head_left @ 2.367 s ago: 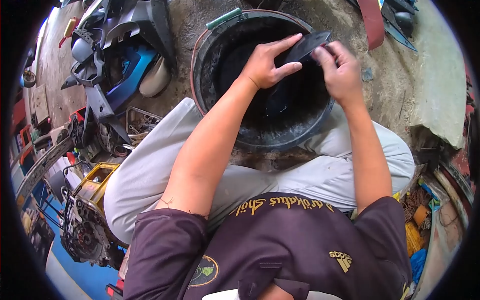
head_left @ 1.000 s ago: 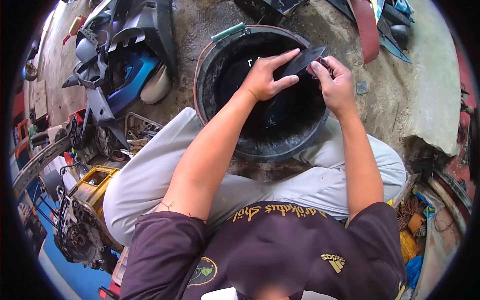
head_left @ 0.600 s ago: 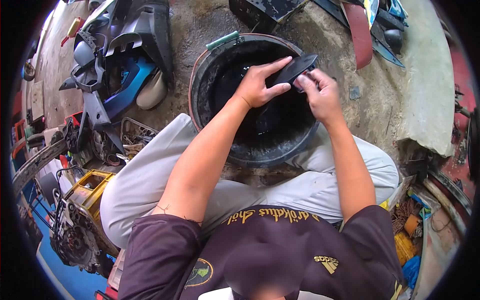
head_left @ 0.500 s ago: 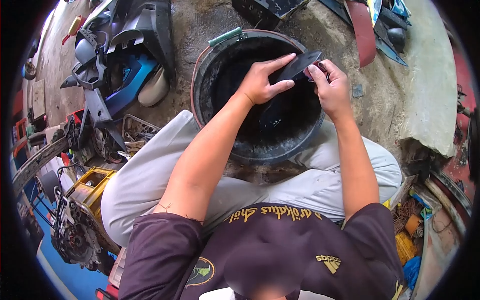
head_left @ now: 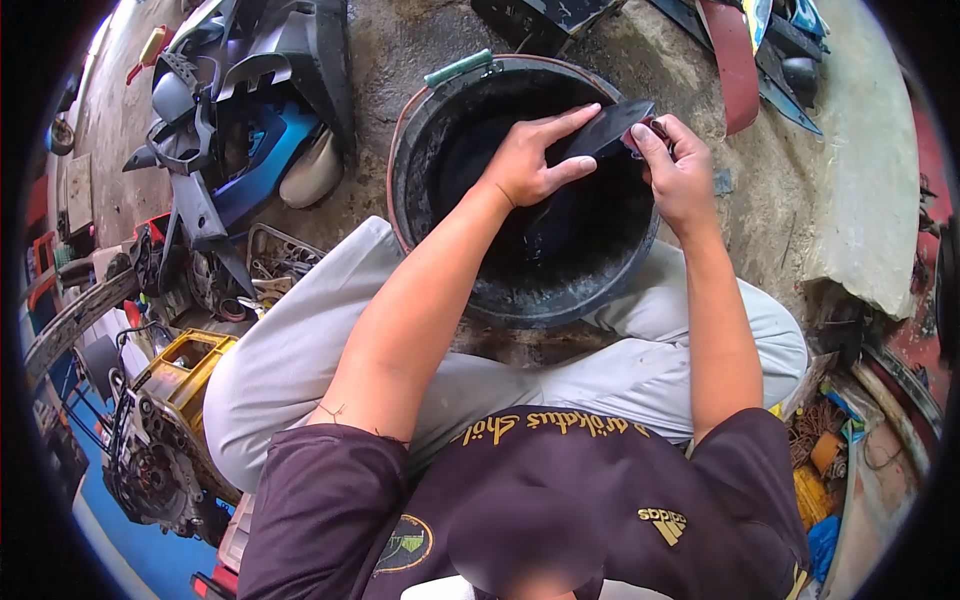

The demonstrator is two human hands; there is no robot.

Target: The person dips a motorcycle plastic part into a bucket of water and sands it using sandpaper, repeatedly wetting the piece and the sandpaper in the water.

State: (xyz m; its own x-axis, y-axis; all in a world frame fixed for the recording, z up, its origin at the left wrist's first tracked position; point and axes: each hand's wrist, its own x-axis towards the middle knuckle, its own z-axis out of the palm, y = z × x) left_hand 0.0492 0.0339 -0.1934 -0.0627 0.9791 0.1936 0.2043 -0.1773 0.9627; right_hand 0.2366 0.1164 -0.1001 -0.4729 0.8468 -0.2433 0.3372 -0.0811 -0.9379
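Note:
Over a black bucket, my left hand grips a dark, smooth plastic panel, its thumb and index finger spread along the piece. Part of the panel is hidden by that hand and lost against the bucket's dark inside. At the panel's right end, my right hand pinches a small dark red piece that looks like folded sandpaper, held against or close to the panel. The bucket stands between my bent legs, its green handle grip resting at the far-left rim.
Black and blue motorcycle fairings lie on the concrete at the left. A yellow crate and an engine part stand nearer. Red panels lie at the far right, beside a pale slab. A small grey scrap lies right of the bucket.
Both hands, the panel and the red piece appear slightly farther right, along with the bucket and surroundings as the view shifts. The right hand has moved a little outward along the panel's end.

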